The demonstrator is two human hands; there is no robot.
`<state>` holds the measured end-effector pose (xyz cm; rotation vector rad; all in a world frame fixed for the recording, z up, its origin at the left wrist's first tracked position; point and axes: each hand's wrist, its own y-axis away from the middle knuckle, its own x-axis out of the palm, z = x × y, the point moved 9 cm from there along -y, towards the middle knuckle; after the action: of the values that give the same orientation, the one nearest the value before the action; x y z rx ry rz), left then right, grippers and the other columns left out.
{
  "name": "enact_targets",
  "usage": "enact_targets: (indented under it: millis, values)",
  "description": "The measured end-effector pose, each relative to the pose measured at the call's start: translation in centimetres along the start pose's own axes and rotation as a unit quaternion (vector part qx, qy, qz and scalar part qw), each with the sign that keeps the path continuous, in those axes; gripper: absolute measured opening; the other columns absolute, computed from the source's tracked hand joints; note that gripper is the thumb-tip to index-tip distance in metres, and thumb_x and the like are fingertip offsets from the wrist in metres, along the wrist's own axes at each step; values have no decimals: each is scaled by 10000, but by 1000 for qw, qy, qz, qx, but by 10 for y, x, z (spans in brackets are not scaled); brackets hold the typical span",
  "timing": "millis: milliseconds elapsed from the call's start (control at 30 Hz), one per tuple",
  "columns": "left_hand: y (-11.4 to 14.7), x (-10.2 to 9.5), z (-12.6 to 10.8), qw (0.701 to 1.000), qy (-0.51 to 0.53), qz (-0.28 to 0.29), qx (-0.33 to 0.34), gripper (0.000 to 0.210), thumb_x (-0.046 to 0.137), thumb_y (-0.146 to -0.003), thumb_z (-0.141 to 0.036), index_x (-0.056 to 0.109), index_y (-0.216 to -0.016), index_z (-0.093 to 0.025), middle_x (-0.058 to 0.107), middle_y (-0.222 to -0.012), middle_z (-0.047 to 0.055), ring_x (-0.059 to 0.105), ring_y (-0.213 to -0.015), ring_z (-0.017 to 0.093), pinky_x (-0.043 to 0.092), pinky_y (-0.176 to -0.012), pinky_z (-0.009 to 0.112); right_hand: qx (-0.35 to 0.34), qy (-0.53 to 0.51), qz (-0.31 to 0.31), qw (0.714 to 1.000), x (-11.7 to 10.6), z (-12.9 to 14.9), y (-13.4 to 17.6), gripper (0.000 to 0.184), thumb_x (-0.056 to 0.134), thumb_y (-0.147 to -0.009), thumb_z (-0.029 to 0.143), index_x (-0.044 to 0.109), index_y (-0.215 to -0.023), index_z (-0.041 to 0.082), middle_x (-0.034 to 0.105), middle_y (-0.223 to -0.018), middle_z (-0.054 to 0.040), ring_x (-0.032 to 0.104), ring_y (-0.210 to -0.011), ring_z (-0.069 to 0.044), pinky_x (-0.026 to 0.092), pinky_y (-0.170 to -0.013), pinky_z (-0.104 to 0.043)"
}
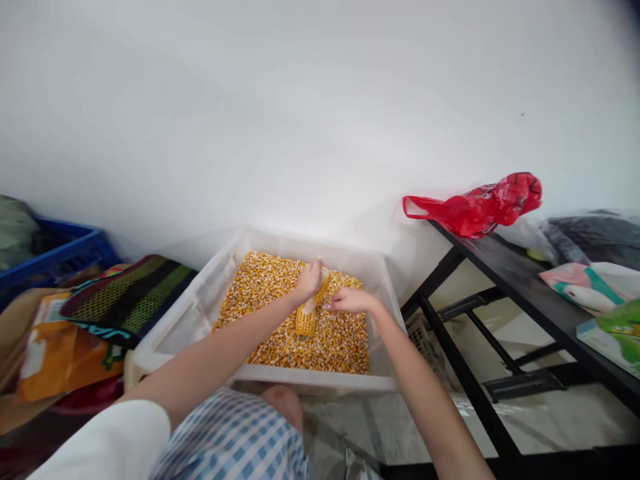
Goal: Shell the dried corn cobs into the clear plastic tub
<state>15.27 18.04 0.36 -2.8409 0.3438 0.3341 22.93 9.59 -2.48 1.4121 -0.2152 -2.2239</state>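
My left hand [310, 279] is closed around a corn cob [323, 288] that looks partly stripped, held above the loose kernels. Just right of it is my right hand [350, 300], its fingers bent and pinched together close to the cob; whatever they hold is too small to make out. Below my hands a second corn cob [306, 323], with yellow kernels on it, rests on the heap of yellow and whitish corn kernels [270, 280]. A white plastic bin [320, 380] holds the kernels and sits in front of my knees.
A white wall [300, 120] rises behind the bin. At right, a black table [505, 267] carries a red plastic bag [475, 203] and several packages. On the left are a mesh bag [130, 300], an orange package [70, 353] and a blue crate [75, 250].
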Motion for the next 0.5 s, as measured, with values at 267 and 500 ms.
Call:
enact_targets:
  millis: [267, 500]
  values:
    - [-28, -33, 55, 984, 135, -92, -75, 427, 305, -782, -439, 570, -621, -145, 582, -609, 56, 514, -655, 198, 385, -679, 317, -21, 15, -184, 983, -29, 13, 1, 448, 381, -828, 458, 622, -663, 119, 487, -505, 16, 393, -473, -75, 247, -477, -204]
    - [-23, -36, 44, 991, 75, -102, -52, 422, 283, -788, -411, 571, -617, -156, 587, -621, 63, 532, -670, 197, 384, -706, 317, 27, -15, -190, 981, -22, 18, -4, 430, 356, -847, 407, 619, -641, 135, 432, -448, 30, 372, -433, -79, 250, -477, -206]
